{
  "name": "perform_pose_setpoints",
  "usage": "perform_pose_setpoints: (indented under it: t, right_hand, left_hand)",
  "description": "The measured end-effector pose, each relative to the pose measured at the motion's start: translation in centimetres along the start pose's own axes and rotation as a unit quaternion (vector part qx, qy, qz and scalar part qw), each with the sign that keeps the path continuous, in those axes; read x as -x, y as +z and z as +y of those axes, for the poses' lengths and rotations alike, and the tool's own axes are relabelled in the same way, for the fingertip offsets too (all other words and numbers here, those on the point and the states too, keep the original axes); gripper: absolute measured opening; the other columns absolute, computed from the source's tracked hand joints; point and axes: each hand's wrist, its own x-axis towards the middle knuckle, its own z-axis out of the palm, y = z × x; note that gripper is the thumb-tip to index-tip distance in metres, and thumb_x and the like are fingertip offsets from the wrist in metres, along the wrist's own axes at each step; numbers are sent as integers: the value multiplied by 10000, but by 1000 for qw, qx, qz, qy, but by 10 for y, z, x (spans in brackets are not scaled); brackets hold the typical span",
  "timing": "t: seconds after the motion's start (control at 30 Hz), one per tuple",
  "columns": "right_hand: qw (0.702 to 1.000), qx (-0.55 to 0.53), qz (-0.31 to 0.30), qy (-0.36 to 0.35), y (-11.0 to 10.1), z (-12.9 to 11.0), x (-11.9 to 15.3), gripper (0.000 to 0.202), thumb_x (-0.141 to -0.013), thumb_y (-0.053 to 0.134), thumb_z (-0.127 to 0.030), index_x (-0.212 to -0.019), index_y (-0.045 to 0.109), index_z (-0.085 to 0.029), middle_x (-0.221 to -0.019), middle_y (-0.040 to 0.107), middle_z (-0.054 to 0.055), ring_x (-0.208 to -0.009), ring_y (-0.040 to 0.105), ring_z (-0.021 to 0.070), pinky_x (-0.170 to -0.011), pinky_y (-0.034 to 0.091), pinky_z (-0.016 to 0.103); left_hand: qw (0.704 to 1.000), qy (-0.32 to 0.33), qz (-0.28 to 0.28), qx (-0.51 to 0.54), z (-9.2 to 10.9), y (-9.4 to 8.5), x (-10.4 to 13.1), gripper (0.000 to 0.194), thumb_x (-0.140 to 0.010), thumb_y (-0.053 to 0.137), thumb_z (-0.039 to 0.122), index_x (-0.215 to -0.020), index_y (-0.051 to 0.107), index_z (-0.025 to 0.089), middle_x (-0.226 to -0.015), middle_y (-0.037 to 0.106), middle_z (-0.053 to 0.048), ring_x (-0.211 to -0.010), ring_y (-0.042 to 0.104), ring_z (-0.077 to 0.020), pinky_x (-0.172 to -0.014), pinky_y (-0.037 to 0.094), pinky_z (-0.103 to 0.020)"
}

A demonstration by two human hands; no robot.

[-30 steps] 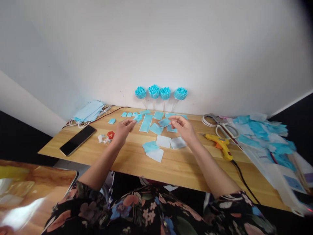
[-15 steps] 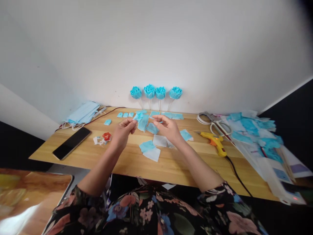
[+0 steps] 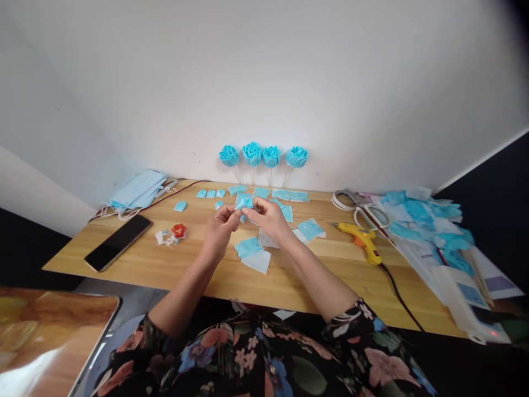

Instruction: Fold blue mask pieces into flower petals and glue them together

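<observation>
Between my two hands, above the middle of the table, is a small piece of blue mask fabric (image 3: pixel 244 203), folded or bunched up. My left hand (image 3: pixel 221 227) pinches its left end. The fingers of my right hand (image 3: pixel 270 218) are closed on its right side. Below my hands lie cut squares of blue and white fabric (image 3: pixel 253 255), with another blue square (image 3: pixel 311 229) to the right. Small folded blue petals (image 3: pixel 210 194) stand in a row at the back left, and a single petal (image 3: pixel 180 206) lies nearer.
Several blue fabric flowers (image 3: pixel 252 154) on sticks lean against the wall. Blue masks (image 3: pixel 138 190), a phone (image 3: pixel 118 242) and a red wrapper (image 3: pixel 179 230) with scraps lie left. To the right are a yellow glue gun (image 3: pixel 359 237), scissors (image 3: pixel 367 212) and a fabric scrap pile (image 3: pixel 430 220).
My right hand has moved left and closed on the blue fabric beside my left hand. The piece, hanging spread out before, is now bunched between my fingers.
</observation>
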Motion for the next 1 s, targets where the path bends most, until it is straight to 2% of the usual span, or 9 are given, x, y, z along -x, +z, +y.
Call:
perform_pose_setpoints:
  t: [0.2,0.3,0.37,0.43,0.5,0.6,0.7,0.77,1.0]
  right_hand:
    - [998,42,42,-34,3,5,-1,477,-802,680,-526,-588,377,-225,-584,362,-47,-595,345,113,-575,317,269]
    - [999,28,17,-23,-6,11,-5,480,-759,705,-615,-611,479,-218,-608,464,-34,-620,434,124,-613,388,274]
    - [999,-26,-19,-3,-16,17,-8,467,-727,708,-676,-785,644,-217,-730,626,-3,-710,560,157,-686,466,295]
    - [998,-65,-19,3,-27,24,-11,570,-763,667,-695,-1085,699,-225,-940,729,48,-862,644,197,-798,511,333]
    - [998,-57,17,-3,-34,29,-11,622,-830,618,-663,-1275,653,-230,-1083,741,78,-967,665,214,-879,516,363]
    - [999,-17,38,-30,-33,33,-9,621,-847,651,-567,-1376,607,-244,-1177,728,79,-1022,666,216,-933,514,378]
    - [998,11,22,-55,-25,32,-5,571,-840,692,-453,-1377,615,-274,-1185,725,50,-1069,650,203,-1010,485,376]
    - [998,21,13,-57,-20,31,-3,535,-841,697,-399,-1360,629,-287,-1109,731,29,-1074,647,200,-1040,463,378]
    - [998,48,15,-43,-14,36,0,405,-867,639,-321,-1268,685,-293,-998,705,16,-982,648,198,-994,470,371]
  left_hand:
    - [999,8,11,-30,-5,1,-2,284,-731,746,425,-703,589,190,-545,455,54,-534,382,-95,-561,332,-257]
    - [999,7,11,-35,-8,-1,-6,285,-724,742,426,-695,583,191,-550,458,52,-537,389,-96,-562,337,-257]
    - [999,1,13,-32,-10,-2,-10,275,-718,740,408,-686,574,191,-540,449,56,-532,377,-93,-557,324,-253]
    - [999,-5,11,-32,-12,-3,-13,264,-715,738,387,-677,569,188,-537,451,55,-532,371,-89,-558,314,-248]
    - [999,-9,0,-35,-16,-3,-16,263,-710,741,382,-670,573,184,-537,458,52,-535,373,-88,-558,309,-244]
    - [999,-9,-21,-35,-24,-1,-19,281,-689,761,402,-670,591,179,-542,462,51,-537,369,-86,-551,299,-240]
    - [998,-12,-34,-51,-31,1,-19,306,-670,781,429,-676,611,175,-558,478,46,-540,365,-86,-544,287,-240]
    - [997,-15,-40,-67,-34,1,-18,315,-666,788,441,-676,623,173,-573,493,40,-543,364,-87,-541,280,-243]
    - [993,-11,-61,-97,-37,-1,-16,288,-674,782,423,-648,638,176,-581,493,26,-560,377,-103,-534,283,-255]
